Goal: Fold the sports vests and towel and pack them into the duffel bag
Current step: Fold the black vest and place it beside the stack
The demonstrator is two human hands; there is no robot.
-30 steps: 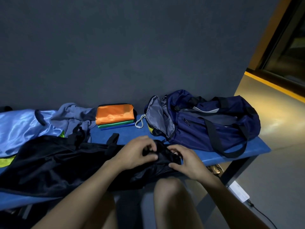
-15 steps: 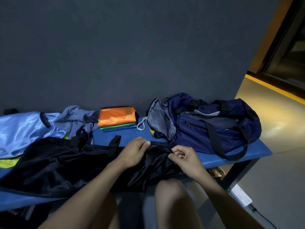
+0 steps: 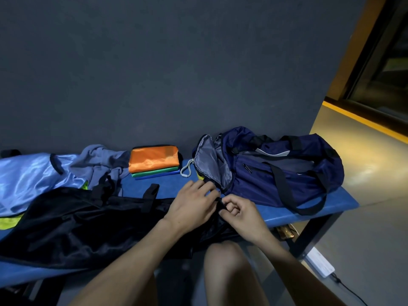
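The black vest (image 3: 84,219) lay spread across the blue surface (image 3: 331,206) in front of the person, its near corner at both hands; the right hand (image 3: 239,214) pinched a dark edge in a curled grip, while the left hand (image 3: 192,205) rested flat on the cloth with its grip spread; squaring that edge and keeping the slippery fabric taut would probably give a clean fold. Counted: one black vest, one unfolded light blue vest (image 3: 28,177), one grey towel (image 3: 99,160), three folded vests (image 3: 154,162) stacked orange, green and blue; one navy duffel bag (image 3: 276,171) stood unzipped, just beside the hands.
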